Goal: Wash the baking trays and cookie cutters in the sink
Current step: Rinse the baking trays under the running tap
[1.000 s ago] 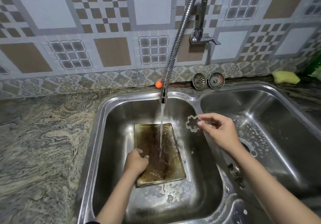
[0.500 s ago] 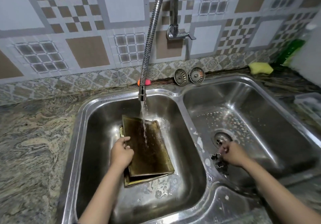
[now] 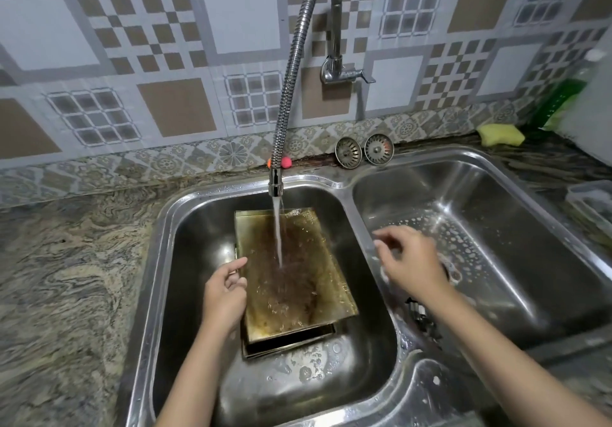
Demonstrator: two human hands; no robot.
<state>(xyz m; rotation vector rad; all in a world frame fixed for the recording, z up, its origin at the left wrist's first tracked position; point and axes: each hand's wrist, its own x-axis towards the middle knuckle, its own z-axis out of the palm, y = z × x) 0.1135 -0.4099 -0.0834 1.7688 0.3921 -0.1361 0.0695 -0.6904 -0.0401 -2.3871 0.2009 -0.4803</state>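
Two stained baking trays are stacked in the left sink basin [image 3: 172,261]. The top tray [image 3: 298,294] is brown with grime, and the lower tray [image 3: 288,345] shows only at its front edge. Water from the faucet nozzle [image 3: 275,185] falls onto the top tray. My left hand [image 3: 225,294] is curled on the top tray's left edge. My right hand [image 3: 410,261] hovers over the divider between the basins, fingers apart and empty. Dark cookie cutters [image 3: 421,319] lie against the right basin's near-left wall, partly hidden by my right forearm.
Soap foam dots the right basin [image 3: 496,201] around its drain. Two sink strainers [image 3: 347,152] lean on the back ledge beside a pink ball [image 3: 285,162]. A yellow sponge [image 3: 500,135], a green bottle [image 3: 563,102] and a clear container [image 3: 592,203] are at the right. The granite counter [image 3: 66,277] lies left.
My right hand carried the flower cookie cutter down into the right basin, let it go and rose empty to the divider. My left hand took the top tray's edge and shifted it.
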